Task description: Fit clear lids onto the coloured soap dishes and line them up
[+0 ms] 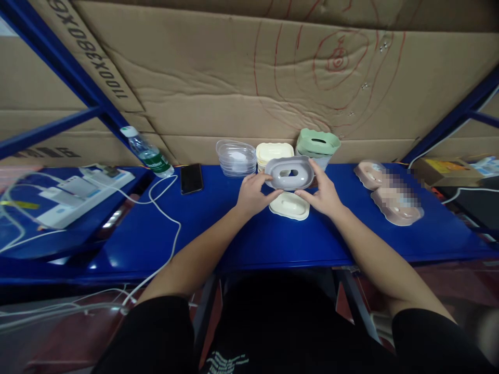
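Between my two hands is a grey-lilac plastic soap dish part [276, 179] with an oval slot in its middle. My left hand [253, 195] grips its left end, and my right hand [324, 191] grips the right end. Below it on the table lies a cream oval tray [290, 206]. Just behind stand a stack of cream trays [275, 150] and a stack of green and grey slotted parts [317, 141]. To their left is a stack of clear plastic covers [236, 157]. The grey-lilac part hides some of the cream stack.
Two pinkish pieces with clear tops [397, 205] sit at the right of the blue table [230, 244]. Leftward are a phone [192, 178], a water bottle [150, 154], a white power strip [88, 200] and a loose white cable [180, 228]. A cardboard wall [202, 78] stands behind.
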Action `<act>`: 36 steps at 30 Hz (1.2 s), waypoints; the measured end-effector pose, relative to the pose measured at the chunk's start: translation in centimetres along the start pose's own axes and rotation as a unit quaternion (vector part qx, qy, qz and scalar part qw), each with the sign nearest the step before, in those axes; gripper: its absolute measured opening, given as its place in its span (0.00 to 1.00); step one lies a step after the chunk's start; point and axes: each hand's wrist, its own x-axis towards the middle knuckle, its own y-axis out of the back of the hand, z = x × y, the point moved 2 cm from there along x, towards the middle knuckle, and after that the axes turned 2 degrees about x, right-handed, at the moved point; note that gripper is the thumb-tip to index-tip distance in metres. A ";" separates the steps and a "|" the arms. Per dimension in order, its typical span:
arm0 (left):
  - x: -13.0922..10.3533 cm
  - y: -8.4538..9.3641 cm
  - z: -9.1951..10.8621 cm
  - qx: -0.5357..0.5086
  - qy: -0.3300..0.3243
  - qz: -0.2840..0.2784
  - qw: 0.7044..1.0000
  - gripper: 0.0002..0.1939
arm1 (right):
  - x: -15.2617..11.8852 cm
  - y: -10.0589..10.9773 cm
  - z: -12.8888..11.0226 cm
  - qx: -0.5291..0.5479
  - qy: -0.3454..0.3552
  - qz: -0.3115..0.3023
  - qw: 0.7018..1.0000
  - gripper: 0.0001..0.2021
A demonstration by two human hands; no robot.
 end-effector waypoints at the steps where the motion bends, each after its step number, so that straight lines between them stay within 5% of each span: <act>1: -0.1 -0.1 0.0 -0.005 -0.007 -0.011 1.000 0.23 | 0.1 0.2 -0.1 -0.020 0.018 0.006 1.000 0.54; 8: -0.5 -0.5 0.6 -0.078 -0.111 -0.091 0.987 0.50 | 0.6 3.6 2.3 -0.077 0.058 0.154 0.983 0.48; 11: -0.6 -0.8 0.8 -0.069 -0.117 -0.146 0.980 0.52 | 0.9 5.0 4.3 -0.096 0.028 0.213 0.972 0.48; 20: -0.8 -1.1 1.6 0.002 -0.114 -0.338 0.934 0.54 | 1.8 8.2 9.1 -0.081 -0.040 0.257 0.962 0.51; 28: -1.0 -1.4 1.4 0.002 -0.099 -0.374 0.922 0.57 | 4.9 9.4 9.4 -0.146 -0.054 0.209 0.966 0.53; 36: -1.2 -1.6 1.1 -0.001 -0.103 -0.368 0.924 0.56 | 8.6 8.2 9.0 -0.182 -0.031 0.094 0.978 0.54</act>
